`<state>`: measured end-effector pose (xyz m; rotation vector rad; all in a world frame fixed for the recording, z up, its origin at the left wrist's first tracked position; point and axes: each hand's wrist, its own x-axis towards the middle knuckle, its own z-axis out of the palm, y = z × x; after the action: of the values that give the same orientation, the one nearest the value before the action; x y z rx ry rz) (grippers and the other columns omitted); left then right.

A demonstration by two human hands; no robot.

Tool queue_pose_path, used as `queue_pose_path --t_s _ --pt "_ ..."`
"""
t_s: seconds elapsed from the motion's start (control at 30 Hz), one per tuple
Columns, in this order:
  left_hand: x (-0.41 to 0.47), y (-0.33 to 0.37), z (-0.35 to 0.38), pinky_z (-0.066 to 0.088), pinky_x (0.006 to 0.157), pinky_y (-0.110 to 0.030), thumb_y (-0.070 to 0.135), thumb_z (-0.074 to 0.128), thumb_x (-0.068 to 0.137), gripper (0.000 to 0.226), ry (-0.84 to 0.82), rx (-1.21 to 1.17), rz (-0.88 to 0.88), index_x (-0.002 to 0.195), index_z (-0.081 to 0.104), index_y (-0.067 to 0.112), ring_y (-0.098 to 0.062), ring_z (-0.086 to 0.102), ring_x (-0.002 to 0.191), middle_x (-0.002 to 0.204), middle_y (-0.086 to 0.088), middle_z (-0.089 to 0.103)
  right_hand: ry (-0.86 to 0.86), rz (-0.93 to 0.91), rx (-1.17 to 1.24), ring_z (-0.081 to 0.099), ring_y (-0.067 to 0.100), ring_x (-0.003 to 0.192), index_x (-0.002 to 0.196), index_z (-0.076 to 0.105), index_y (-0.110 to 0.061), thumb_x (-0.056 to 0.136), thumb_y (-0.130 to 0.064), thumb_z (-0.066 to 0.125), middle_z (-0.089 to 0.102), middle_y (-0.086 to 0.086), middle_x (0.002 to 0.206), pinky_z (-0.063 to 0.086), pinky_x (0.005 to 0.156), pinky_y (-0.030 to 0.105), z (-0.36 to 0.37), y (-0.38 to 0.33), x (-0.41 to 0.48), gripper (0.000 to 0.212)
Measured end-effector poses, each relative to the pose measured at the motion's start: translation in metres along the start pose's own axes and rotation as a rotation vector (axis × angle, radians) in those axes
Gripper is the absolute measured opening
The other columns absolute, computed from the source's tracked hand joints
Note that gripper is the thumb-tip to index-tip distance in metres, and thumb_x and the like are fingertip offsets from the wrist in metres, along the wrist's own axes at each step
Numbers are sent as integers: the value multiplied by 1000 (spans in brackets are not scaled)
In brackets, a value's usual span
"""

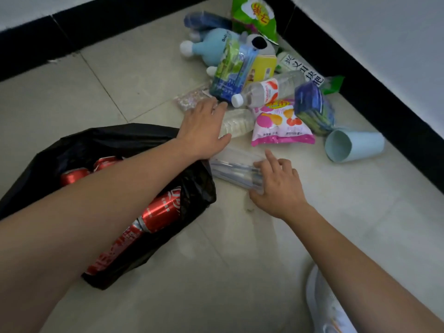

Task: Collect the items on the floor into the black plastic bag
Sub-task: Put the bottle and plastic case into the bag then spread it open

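The black plastic bag (79,145) lies open on the tiled floor at the left, with several red cans (161,212) inside. My left hand (204,131) reaches over the bag's rim, fingers spread, touching a clear packet of white pieces (237,123). My right hand (278,186) rests on a clear plastic case of pens (233,164) beside the bag, thumb and fingers around its near end. Beyond lie a pink snack bag (281,126), a water bottle (266,91), a pale blue cup (353,145) and a blue plush toy (209,46).
More items are piled in the corner: a green snack bag (254,15), a blue-green pouch (228,73), a yellow box (262,68), a dark blue packet (312,106). Black baseboards (360,75) line both walls. My pale shoe (326,306) is at bottom right.
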<state>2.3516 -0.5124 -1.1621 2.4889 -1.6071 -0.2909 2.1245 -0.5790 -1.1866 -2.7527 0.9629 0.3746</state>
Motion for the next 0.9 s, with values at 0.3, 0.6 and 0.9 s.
queue_pose_path --t_s 0.3,0.6,0.9 --pt "-2 -16 10 49 86 -46 37 65 88 68 -37 -92 -88 146 33 18 -37 57 110 125 -13 60 102 53 8 47 27 99 122 49 -24 61 -68 56 56 2 108 39 85 39 8 7 3 76" --pt "-36 -31 -39 43 92 -29 38 72 85 79 355 -467 -153 150 30 22 -16 57 112 129 -2 61 195 214 261 47 34 114 129 50 -21 66 -64 71 60 8 118 36 94 42 -9 -24 19 79" --pt "-69 -63 -139 51 98 -28 37 74 85 76 802 -799 -280 144 38 6 -4 63 110 121 -2 67 333 114 710 47 25 119 132 45 -26 65 -62 73 47 -7 119 41 104 48 -63 -96 43 82"
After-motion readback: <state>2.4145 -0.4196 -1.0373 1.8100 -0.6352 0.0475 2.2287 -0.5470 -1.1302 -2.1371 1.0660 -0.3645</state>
